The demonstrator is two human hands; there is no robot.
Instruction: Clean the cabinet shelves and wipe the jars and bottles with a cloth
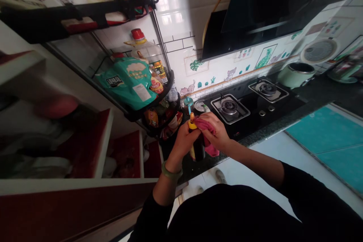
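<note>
The dark sauce bottle (198,147) could slip or tip off the front edge of the black counter (272,128), since it is held right at that edge above the floor, and a hard rub from the cloth against the grip of a single hand would be enough to twist it loose; the orange spout on its yellow cap (192,122) may also drip if the bottle leans. The left hand (184,141), a green bangle (171,172) on its wrist, is wrapped tight around the bottle's body, fingers closed on it just below the cap. The right hand (214,132) is closed on a pink cloth (206,130), pressing it against the bottle's upper side, so both hands meet on the bottle with no gap between them. The bottle stands roughly upright in front of the person, just beside a tiered black rack (153,64) that carries a teal packet (127,81) and a cooking oil jug (144,51). Further along the counter lie a two-burner gas stove (249,102) and a pale green rice cooker (296,73), both well apart from the hands.
</note>
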